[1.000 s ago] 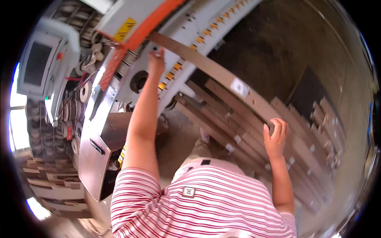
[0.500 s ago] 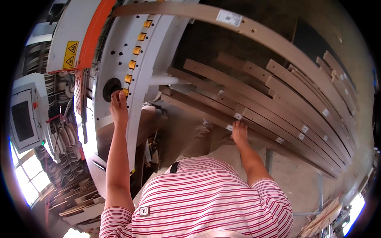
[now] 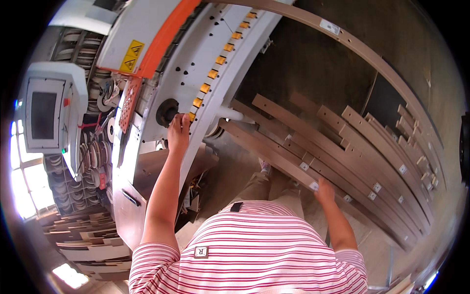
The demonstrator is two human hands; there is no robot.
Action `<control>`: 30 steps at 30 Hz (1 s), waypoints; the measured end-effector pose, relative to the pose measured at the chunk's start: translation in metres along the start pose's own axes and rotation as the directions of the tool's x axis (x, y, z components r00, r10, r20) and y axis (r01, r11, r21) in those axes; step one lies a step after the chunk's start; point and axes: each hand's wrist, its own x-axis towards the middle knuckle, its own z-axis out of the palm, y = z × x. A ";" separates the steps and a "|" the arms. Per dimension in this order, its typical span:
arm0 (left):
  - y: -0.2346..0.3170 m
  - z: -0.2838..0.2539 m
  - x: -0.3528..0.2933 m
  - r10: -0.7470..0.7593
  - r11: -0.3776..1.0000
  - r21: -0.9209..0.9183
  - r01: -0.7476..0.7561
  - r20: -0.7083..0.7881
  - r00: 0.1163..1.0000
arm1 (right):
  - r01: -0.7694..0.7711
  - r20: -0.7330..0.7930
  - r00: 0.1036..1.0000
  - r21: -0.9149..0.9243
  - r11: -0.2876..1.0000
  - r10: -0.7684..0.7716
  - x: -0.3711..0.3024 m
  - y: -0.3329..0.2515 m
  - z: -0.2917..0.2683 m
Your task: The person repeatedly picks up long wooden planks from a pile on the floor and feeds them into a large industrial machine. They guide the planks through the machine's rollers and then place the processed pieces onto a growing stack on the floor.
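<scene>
My left hand (image 3: 178,133) presses flat on the white machine (image 3: 196,63); right hand (image 3: 324,191) pinches the near strip (image 3: 274,159). I'd lift evenly, keeping it level.

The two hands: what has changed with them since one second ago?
The right hand dropped from the long strip overhead, letting it go, onto a wooden strip in the stack. The left hand came down from the top strip to the machine's white body. The strip stack stayed put.

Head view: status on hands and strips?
Left hand on white machine. Right hand on a wooden strip in the stack. Long strip arcs overhead.
</scene>
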 end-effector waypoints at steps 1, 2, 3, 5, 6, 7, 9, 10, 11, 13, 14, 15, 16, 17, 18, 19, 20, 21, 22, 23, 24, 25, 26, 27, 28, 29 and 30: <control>-0.001 0.000 -0.001 0.009 1.000 -0.015 -0.009 -0.012 1.000 | 0.019 -0.027 0.999 0.003 1.000 -0.019 -0.015 0.014 -0.013; 0.001 -0.001 -0.002 -0.024 1.000 -0.009 0.024 -0.022 0.999 | 0.040 -0.057 0.998 0.005 0.999 -0.039 -0.028 0.025 -0.028; 0.001 -0.001 -0.003 -0.038 0.997 -0.069 0.034 -0.063 0.997 | 0.049 -0.061 0.997 0.016 0.999 -0.047 -0.041 0.032 -0.046; -0.001 -0.003 -0.008 -0.072 0.982 -0.183 0.045 -0.146 0.987 | 0.072 -0.071 0.995 0.040 0.997 -0.069 -0.060 0.036 -0.085; -0.003 -0.003 -0.013 -0.036 0.988 -0.152 -0.006 -0.267 0.963 | 0.082 -0.083 0.994 0.052 0.995 -0.077 -0.068 0.032 -0.106; 0.005 -0.001 -0.016 -0.137 0.942 -0.336 0.023 -0.320 0.937 | 0.082 -0.096 0.993 0.071 0.994 -0.075 -0.074 0.027 -0.126; 0.036 0.014 -0.027 -0.337 0.734 -0.679 0.021 -0.338 0.879 | 0.117 -0.151 0.983 0.067 0.991 -0.105 -0.084 0.014 -0.159; 0.053 0.017 -0.033 -0.432 0.576 -0.813 0.090 -0.209 0.877 | 0.127 -0.177 0.978 0.063 0.990 -0.114 -0.091 0.005 -0.172; 0.079 0.019 -0.040 -0.488 0.382 -0.910 0.159 -0.053 0.871 | 0.141 -0.167 0.978 0.078 0.987 -0.127 -0.096 -0.008 -0.189; 0.119 0.019 -0.051 -0.418 -0.036 -0.975 0.219 0.213 0.883 | 0.146 -0.091 0.986 0.075 0.986 -0.139 -0.099 -0.032 -0.210; 0.126 0.016 -0.053 -0.314 -0.244 -0.943 0.225 0.296 0.902 | 0.187 -0.044 0.982 0.090 0.978 -0.184 -0.099 -0.048 -0.221; 0.134 0.011 -0.051 -0.195 -0.438 -0.865 0.246 0.359 0.913 | 0.250 -0.014 0.968 0.125 0.960 -0.251 -0.100 -0.063 -0.230; 0.151 0.001 -0.044 -0.232 -0.383 -0.899 0.212 0.316 0.920 | 0.288 0.025 0.956 0.122 0.950 -0.293 -0.098 -0.074 -0.230; 0.162 -0.006 -0.035 -0.267 -0.323 -0.930 0.178 0.270 0.925 | 0.263 0.078 0.958 0.137 0.955 -0.275 -0.101 -0.089 -0.237; 0.155 -0.006 -0.027 -0.339 -0.257 -0.956 0.145 0.230 0.912 | 0.298 0.054 0.949 0.170 0.939 -0.310 -0.102 -0.097 -0.237; 0.142 -0.004 -0.021 -0.416 -0.186 -0.976 0.111 0.181 0.891 | 0.310 0.087 0.936 0.249 0.918 -0.340 -0.102 -0.101 -0.239; 0.135 -0.002 -0.015 -0.426 -0.188 -0.978 0.087 0.161 0.890 | 0.307 0.067 0.937 0.302 0.902 -0.342 -0.103 -0.099 -0.239; 0.132 -0.004 -0.012 -0.440 -0.184 -0.981 0.066 0.142 0.887 | 0.307 0.051 0.937 0.360 0.881 -0.347 -0.105 -0.096 -0.234; 0.131 -0.006 -0.008 -0.442 -0.167 -0.983 0.072 0.140 0.886 | 0.265 0.103 0.938 0.401 0.877 -0.331 -0.107 -0.084 -0.231; 0.126 -0.009 -0.005 -0.442 -0.150 -0.987 0.064 0.125 0.888 | 0.229 0.160 0.931 0.442 0.867 -0.327 -0.106 -0.067 -0.223; 0.119 -0.013 -0.003 -0.447 -0.133 -0.990 0.053 0.108 0.888 | 0.193 0.219 0.919 0.478 0.857 -0.329 -0.105 -0.045 -0.211; 0.120 -0.012 0.005 -0.437 -0.131 -0.990 0.053 0.106 0.893 | 0.141 0.235 0.940 0.391 0.909 -0.247 -0.095 0.004 -0.158; 0.121 -0.010 0.012 -0.430 -0.127 -0.991 0.053 0.103 0.897 | 0.086 0.249 0.954 0.301 0.950 -0.165 -0.088 0.054 -0.114; 0.112 -0.014 0.014 -0.467 -0.102 -0.993 0.059 0.101 0.879 | 0.017 0.329 0.933 0.361 0.933 -0.144 -0.099 0.074 -0.117; 0.108 -0.015 0.016 -0.497 -0.086 -0.994 0.072 0.106 0.861 | -0.065 0.405 0.907 0.411 0.909 -0.118 -0.117 0.088 -0.123; 0.105 -0.015 0.017 -0.525 -0.071 -0.994 0.088 0.112 0.844 | -0.093 0.384 0.920 0.411 0.907 -0.080 -0.130 0.093 -0.131; 0.102 -0.009 0.019 -0.554 -0.027 -0.993 0.114 0.110 0.825 | -0.124 0.364 0.930 0.412 0.903 -0.038 -0.143 0.095 -0.137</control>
